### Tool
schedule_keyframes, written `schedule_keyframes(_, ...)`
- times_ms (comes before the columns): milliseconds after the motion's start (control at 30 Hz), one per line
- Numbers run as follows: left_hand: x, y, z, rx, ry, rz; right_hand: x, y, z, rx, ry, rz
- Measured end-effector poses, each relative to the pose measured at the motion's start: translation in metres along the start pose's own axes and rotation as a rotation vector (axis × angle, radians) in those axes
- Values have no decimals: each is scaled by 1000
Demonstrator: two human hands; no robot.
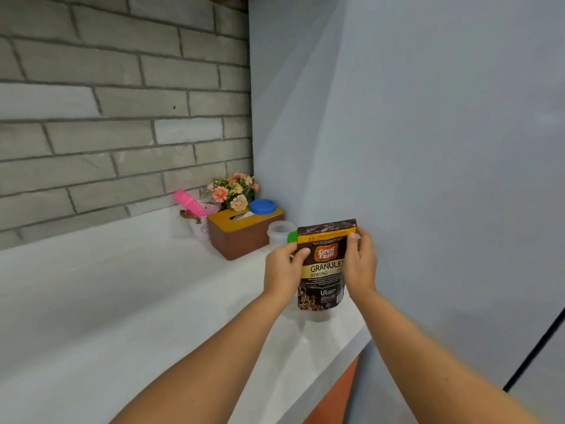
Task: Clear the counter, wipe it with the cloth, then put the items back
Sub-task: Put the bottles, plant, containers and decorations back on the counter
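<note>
A brown coffee pouch (324,267) is standing upright near the white counter's (122,301) right end, at 4 o'clock from the view's centre. 2 hands are pinching its sides, the left hand (282,270) and the right hand (362,264). At 11 o'clock from it, a brown tissue box (241,235) is sitting in the corner. A clear tub (278,232) is standing just beside the box, a pink cup (203,224) at its 9 o'clock, and flowers (234,191) and a blue-lidded jar (262,206) behind it.

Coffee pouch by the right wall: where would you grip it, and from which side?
Grip the coffee pouch at its upper side edges, one hand from each side, as the left hand and right hand do now. It is upright and flat, so pinching the edges just below the top seal should steady it; the wall is close on its right.
</note>
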State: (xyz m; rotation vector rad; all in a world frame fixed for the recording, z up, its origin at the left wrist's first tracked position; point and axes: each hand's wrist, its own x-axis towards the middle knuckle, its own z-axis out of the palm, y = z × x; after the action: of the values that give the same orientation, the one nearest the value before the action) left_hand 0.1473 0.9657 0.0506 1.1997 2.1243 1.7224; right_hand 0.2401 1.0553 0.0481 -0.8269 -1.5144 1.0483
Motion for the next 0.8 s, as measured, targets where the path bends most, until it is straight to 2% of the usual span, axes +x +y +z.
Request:
schedule_keyframes(300, -13, -33, -120, 91, 211, -84, -46, -27, 103, 116, -326, -37)
schedule_keyframes(567, -42, -57, -232, 156, 373, -164, -111, -63, 192, 111, -499, -31)
schedule_keyframes(800, -73, -77, -337, 179, 478, -218, -177, -100, 264, 200, -674, -35)
